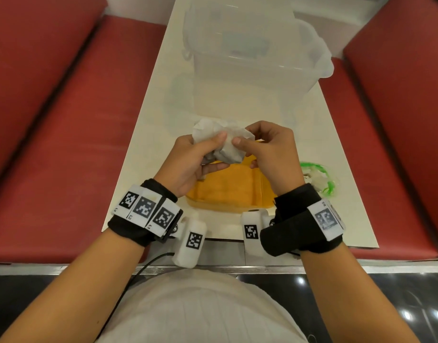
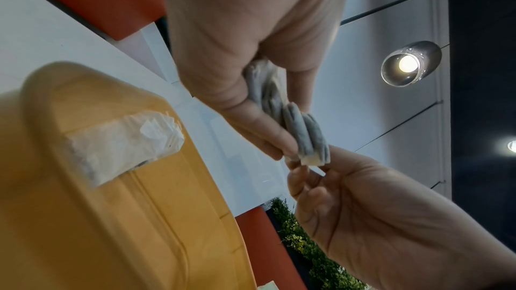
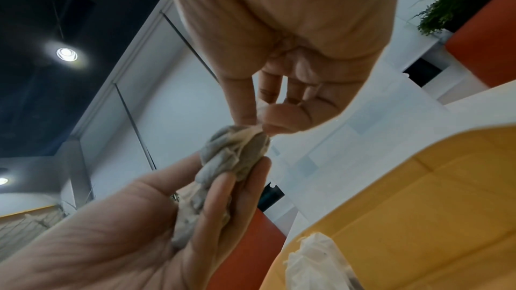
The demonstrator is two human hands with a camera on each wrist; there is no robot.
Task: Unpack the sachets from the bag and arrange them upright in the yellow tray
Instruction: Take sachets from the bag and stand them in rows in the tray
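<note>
both hands are on one crumpled white bag [image 1: 219, 142], held in the air just above the far end of the yellow tray [image 1: 228, 191], bag's long axis running from the left palm up toward the right fingertips. left hand [image 1: 193, 164] is wrapped around the bag's lower bulk; right hand [image 1: 267, 149] pinches its top edge between thumb and forefinger. one white sachet [image 2: 120, 147] already sits in the tray; upright or not, i can't tell.
</note>
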